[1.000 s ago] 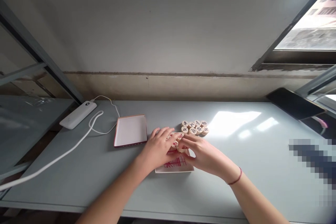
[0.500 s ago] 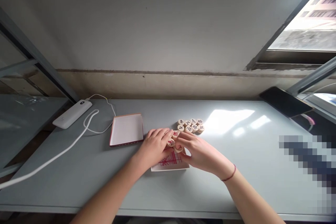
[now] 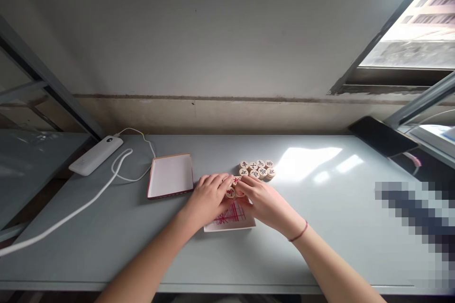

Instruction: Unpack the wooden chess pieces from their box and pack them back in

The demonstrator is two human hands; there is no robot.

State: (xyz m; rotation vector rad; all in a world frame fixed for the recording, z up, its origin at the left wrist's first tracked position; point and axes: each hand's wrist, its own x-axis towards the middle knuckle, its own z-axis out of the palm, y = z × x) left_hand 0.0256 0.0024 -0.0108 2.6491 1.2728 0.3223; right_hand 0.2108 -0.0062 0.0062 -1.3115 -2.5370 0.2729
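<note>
Several round wooden xiangqi pieces with red characters [image 3: 233,187] sit bunched between my left hand [image 3: 209,197] and my right hand [image 3: 262,202]. The fingertips of both hands press in on them from either side, hiding part of the group. Just beyond my right fingers lies a tight cluster of wooden pieces with black characters [image 3: 256,169]. Under my hands lies a white card box lid with red line markings [image 3: 231,218]. An open shallow white box with a red rim [image 3: 169,176] sits left of my left hand.
A white power bank [image 3: 95,155] lies at the back left of the pale grey desk [image 3: 320,251], and its white cable [image 3: 76,210] runs to the front left. A dark phone [image 3: 382,136] rests at the back right. A pixelated patch covers the right side.
My hands have drawn closer around the red-marked pieces, with the right hand shifting left. The whole view has shifted slightly. The black-marked cluster keeps its arrangement.
</note>
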